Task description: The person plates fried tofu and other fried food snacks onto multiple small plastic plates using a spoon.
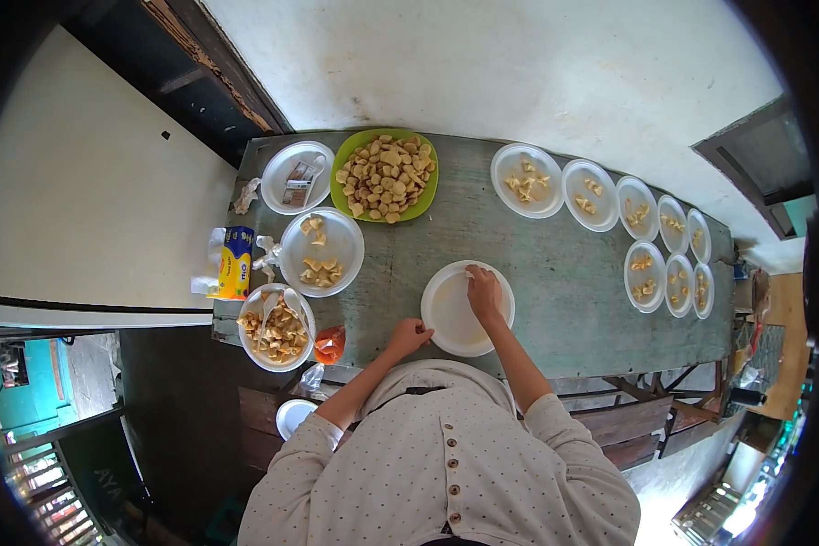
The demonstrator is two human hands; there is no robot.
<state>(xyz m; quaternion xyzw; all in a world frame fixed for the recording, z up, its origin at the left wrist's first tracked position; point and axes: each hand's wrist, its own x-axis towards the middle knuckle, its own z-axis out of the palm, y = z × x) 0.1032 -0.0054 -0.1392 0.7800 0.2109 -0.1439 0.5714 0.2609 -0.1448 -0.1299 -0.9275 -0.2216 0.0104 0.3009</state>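
Note:
A white plate (446,332) lies on the table right before me, with no pieces of food visible on it. My right hand (484,293) reaches over its upper right part, fingers pinched together at a small whitish thing that I cannot make out. At the plate's lower left rim is my left hand (410,337), its fingers curled closed; whether they grip the rim is too small to tell. Up and left of the plate, a green plate (341,202) bears a heap of round, light-brown pieces.
Left stand a plate with folded pieces (347,234), a plate with banknotes and a spoon (278,187), a heaped bowl with spoons (293,364), a yellow-blue tissue pack (236,263) and an orange bag (330,345). Several plates with small portions, one nearest (505,196), line the right side.

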